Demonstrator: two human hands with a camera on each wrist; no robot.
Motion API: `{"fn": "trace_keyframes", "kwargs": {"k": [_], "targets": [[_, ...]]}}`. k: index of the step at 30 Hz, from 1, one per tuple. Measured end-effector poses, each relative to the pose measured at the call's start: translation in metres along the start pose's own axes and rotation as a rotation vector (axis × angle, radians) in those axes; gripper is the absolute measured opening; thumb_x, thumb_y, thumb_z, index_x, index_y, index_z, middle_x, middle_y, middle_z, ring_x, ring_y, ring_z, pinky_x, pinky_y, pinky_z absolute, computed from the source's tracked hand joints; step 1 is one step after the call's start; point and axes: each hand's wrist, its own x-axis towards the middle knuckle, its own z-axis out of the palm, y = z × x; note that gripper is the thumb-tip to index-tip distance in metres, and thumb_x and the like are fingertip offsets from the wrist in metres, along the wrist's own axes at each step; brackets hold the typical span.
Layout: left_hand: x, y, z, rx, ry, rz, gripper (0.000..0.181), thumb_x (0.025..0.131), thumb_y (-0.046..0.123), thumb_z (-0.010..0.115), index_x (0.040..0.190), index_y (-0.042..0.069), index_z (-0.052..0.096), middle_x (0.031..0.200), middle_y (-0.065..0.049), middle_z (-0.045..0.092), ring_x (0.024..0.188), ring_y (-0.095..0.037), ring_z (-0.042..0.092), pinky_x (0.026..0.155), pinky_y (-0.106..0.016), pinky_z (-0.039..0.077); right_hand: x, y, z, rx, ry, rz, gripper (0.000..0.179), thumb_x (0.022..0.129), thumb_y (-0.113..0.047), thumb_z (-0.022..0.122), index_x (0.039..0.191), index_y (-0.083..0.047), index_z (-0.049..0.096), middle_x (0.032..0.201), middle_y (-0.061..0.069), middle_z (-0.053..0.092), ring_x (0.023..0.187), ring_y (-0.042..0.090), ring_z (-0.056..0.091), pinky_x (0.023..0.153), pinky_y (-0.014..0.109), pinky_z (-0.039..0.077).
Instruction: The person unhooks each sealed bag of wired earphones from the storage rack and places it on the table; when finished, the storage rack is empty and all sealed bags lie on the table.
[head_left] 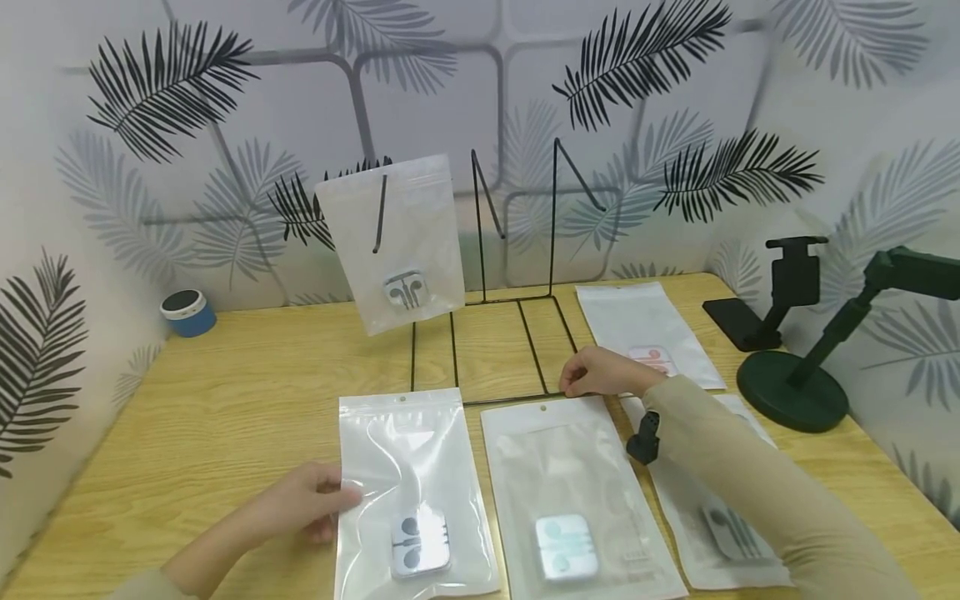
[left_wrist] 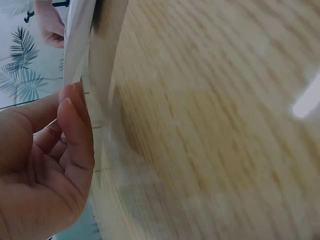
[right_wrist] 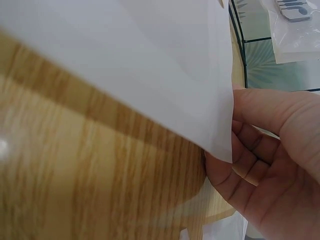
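Note:
My left hand (head_left: 300, 506) pinches the left edge of a clear-front zip bag (head_left: 401, 450) between thumb and fingers; the bag holds earphones in a small case (head_left: 420, 543). In the left wrist view, the thumb and fingers (left_wrist: 77, 135) meet at the bag's edge. At the middle bag (head_left: 573, 467), my right hand (head_left: 606, 371) pinches the top right corner, seen close up in the right wrist view as a white sheet (right_wrist: 150, 65). Pale green earphones in a case (head_left: 566, 547) lie inside that bag. The right forearm partly covers a third bag (head_left: 693, 525) with dark earphones.
A black wire rack (head_left: 517, 300) stands behind the bags, with one bag (head_left: 397, 250) hanging on its left hook. Another bag (head_left: 637, 321) with pink earphones lies at the back right. Phone stands (head_left: 795, 387) are at the right, and a blue round speaker (head_left: 187, 314) at the back left.

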Motion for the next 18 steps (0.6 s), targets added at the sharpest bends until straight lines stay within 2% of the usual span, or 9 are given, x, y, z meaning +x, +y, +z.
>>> {"fn": "trace_keyframes", "kwargs": {"k": [7, 13, 18], "targets": [[0.0011, 0.0005, 0.0043, 0.118, -0.017, -0.014, 0.026, 0.088, 0.022, 0.063, 0.071, 0.004, 0.056, 0.056, -0.001, 0.054, 0.044, -0.009, 0.047, 0.040, -0.018, 0.038, 0.0005, 0.0006, 0.0010, -0.007, 0.000, 0.000, 0.004, 0.083, -0.004, 0.066, 0.085, -0.004, 0.070, 0.078, -0.002, 0.064, 0.067, 0.011, 0.052, 0.060, 0.026, 0.046], [-0.0008, 0.0037, 0.0067, 0.163, -0.051, -0.061, 0.029, 0.088, 0.025, 0.063, 0.068, 0.005, 0.055, 0.054, 0.000, 0.054, 0.042, -0.006, 0.045, 0.040, -0.016, 0.035, 0.0010, 0.0023, 0.0017, -0.014, 0.004, -0.006, 0.004, 0.083, -0.004, 0.067, 0.086, -0.004, 0.070, 0.078, -0.002, 0.064, 0.067, 0.010, 0.052, 0.060, 0.025, 0.046], [-0.0012, 0.0048, 0.0081, 0.167, -0.060, -0.057, 0.029, 0.088, 0.024, 0.063, 0.068, 0.005, 0.055, 0.055, 0.000, 0.056, 0.042, -0.007, 0.044, 0.039, -0.017, 0.036, 0.0009, 0.0028, 0.0011, -0.017, 0.003, -0.004, 0.004, 0.083, -0.004, 0.067, 0.086, -0.004, 0.070, 0.078, -0.003, 0.064, 0.067, 0.010, 0.052, 0.059, 0.024, 0.046]]}}
